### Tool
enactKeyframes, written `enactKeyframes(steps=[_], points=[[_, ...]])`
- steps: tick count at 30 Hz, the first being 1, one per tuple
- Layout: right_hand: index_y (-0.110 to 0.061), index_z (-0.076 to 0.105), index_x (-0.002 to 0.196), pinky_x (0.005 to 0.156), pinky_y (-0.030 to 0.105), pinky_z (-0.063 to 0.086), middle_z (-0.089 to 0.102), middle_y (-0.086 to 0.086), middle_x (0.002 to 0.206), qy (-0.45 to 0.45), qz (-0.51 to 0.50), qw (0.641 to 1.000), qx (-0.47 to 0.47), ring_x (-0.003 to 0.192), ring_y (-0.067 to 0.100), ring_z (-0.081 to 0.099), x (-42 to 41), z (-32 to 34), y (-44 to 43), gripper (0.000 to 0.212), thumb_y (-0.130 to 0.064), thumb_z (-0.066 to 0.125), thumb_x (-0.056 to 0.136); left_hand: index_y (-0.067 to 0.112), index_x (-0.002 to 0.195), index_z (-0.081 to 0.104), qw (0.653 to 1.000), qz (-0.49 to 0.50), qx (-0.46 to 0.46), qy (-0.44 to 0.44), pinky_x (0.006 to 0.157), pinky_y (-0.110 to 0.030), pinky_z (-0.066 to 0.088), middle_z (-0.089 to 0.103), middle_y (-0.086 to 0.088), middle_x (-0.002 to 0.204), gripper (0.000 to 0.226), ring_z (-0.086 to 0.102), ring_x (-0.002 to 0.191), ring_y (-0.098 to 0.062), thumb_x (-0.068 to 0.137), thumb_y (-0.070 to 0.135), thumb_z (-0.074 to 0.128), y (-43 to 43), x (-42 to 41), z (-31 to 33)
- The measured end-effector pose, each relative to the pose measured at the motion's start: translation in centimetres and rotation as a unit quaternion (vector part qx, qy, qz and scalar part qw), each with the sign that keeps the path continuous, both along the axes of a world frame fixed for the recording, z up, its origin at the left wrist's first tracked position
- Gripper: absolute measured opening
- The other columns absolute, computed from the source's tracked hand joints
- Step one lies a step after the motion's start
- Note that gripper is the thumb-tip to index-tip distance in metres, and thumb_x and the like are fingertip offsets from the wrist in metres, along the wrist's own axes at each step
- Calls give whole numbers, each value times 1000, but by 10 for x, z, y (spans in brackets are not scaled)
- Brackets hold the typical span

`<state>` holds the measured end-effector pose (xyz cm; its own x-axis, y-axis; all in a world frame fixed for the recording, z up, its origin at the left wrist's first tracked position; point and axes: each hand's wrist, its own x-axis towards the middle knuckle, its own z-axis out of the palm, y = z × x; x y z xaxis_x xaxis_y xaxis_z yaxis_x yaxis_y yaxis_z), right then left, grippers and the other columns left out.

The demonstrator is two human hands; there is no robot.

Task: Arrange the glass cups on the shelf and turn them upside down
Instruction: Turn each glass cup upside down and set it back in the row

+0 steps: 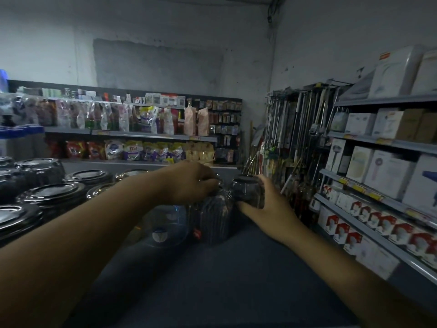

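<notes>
On the dark grey shelf top (212,280) stand a few ribbed glass cups. My right hand (264,209) is wrapped around one glass cup (248,190), held just above the shelf with its base up. My left hand (191,183) rests from above on the top of a taller ribbed glass cup (215,216) that stands on the shelf beside it. A clear cup with round stickers (165,226) stands to the left of that one, under my left forearm. The scene is dim and blurred, so the cups' rims are hard to make out.
Several stacked glass bowls (47,195) fill the left part of the shelf top. Across the aisle are shelves of packaged goods (142,131). To the right stand a rack of hanging utensils (300,138) and shelves of boxed appliances (378,166).
</notes>
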<state>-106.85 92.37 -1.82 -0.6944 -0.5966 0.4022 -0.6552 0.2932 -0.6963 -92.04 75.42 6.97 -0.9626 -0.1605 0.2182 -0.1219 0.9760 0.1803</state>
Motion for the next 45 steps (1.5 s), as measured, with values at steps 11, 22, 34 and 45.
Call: enactKeyframes(steps=[11,22,34,45], points=[[-39,45,123,87,21,45,63,-18,117,-15,17,999,-23,108,5,61,-4,-2,-1,54,-41,80,82,24,125,68,1000,-2,1,18,97,-43,51,71,2,120,37,65,107,-16,104,44,45,1,5,-2],[-22,61,127,85,14,34,52,-12,120,230,76,970,13,103,0,47,34,68,-4,28,-28,61,99,30,132,62,996,66,-49,-27,99,-38,52,63,10,131,48,62,113,-7,94,58,49,-32,79,34],[-19,76,111,84,26,46,72,-2,112,163,150,947,233,101,10,65,60,107,-118,19,-14,65,96,31,126,64,994,-40,-88,-53,80,-26,46,63,14,124,55,55,95,1,80,61,71,-62,76,24],[-25,76,105,77,24,45,70,-7,103,132,133,971,148,93,1,61,58,86,-116,14,-20,65,97,28,138,55,994,-70,-56,-59,90,-31,51,62,11,127,72,60,107,-8,77,63,71,-74,79,25]])
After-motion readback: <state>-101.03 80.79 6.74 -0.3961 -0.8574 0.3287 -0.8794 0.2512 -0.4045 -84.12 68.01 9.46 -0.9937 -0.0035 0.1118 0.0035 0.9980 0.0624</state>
